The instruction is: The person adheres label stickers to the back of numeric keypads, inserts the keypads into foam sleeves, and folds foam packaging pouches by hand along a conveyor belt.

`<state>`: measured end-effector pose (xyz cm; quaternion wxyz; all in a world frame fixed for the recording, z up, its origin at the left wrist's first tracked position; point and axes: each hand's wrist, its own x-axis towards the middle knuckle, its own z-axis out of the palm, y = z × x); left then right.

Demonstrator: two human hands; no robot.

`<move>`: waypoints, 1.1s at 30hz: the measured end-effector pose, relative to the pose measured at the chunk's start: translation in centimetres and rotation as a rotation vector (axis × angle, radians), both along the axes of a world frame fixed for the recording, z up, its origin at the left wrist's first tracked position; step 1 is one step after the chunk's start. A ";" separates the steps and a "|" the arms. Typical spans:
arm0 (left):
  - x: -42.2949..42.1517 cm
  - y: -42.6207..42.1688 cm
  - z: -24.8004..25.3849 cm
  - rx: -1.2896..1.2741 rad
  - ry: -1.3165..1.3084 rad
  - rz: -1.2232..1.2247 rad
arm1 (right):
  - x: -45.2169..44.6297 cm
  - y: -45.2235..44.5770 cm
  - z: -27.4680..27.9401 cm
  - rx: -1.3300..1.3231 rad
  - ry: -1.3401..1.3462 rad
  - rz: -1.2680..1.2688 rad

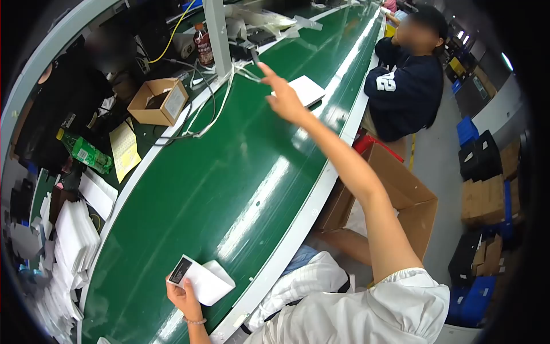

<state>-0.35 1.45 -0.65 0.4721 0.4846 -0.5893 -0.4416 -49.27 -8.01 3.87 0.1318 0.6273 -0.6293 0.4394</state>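
My left hand (184, 299), with a beaded bracelet at the wrist, grips a white folded card packet (206, 284) at the near end of the green belt. A black printed label shows on the packet's left panel. My right hand (283, 98) is stretched far forward over the belt, fingers apart, with nothing seen in it. Just past its fingertips is a dark grey handle-like object (254, 55) beside a white post. A flat white box (307, 90) lies on the belt right behind this hand; whether they touch I cannot tell.
Left of the green belt (240, 172) are an open cardboard box (158, 102), a green bottle (85, 151), a brown-drink bottle (203, 45), cables and stacked white sheets (77, 241). A large open carton (409, 200) stands by my right arm. Another person (407, 80) sits across at right.
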 end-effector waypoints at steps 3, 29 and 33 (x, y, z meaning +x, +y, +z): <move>-0.1 -0.1 0.5 0.013 0.066 -0.054 | -10.3 0.7 -2.9 0.467 -0.206 -0.066; 3.1 -3.9 -0.8 0.223 0.825 -0.426 | 27.6 0.0 -3.1 0.320 0.046 0.458; 3.3 -3.5 1.6 0.553 0.650 -0.384 | 28.6 1.5 -1.9 0.054 -0.095 0.555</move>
